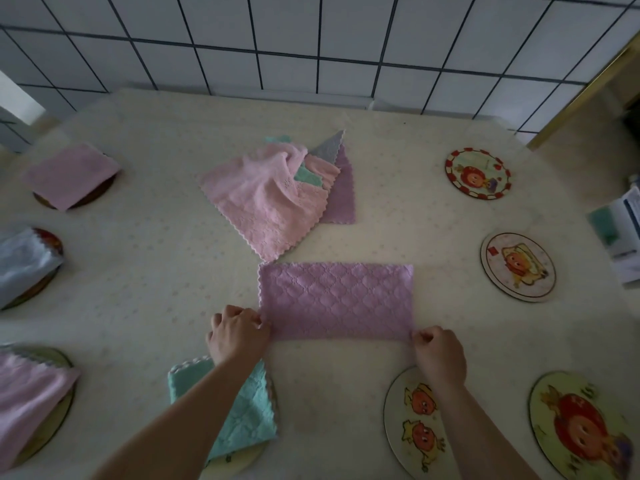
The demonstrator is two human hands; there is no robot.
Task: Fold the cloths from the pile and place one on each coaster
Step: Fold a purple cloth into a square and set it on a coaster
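A purple cloth [336, 301] lies folded into a long rectangle on the table in front of me. My left hand [239, 332] pinches its near left corner and my right hand [438, 351] pinches its near right corner. Behind it sits the pile of cloths [273, 192], pink on top with green, grey and purple beneath. Folded cloths cover coasters on the left: pink [69, 174], blue [24, 261], pink [31, 393], and a green one [239, 410] under my left forearm. Bare round coasters lie on the right [478, 173], [517, 266], [408, 427], [581, 424].
The cream tablecloth [145, 237] covers the whole table, with a tiled wall [311, 43] behind it. A white and green packet [620, 233] sits at the right edge. A wooden frame [585, 84] stands at the far right.
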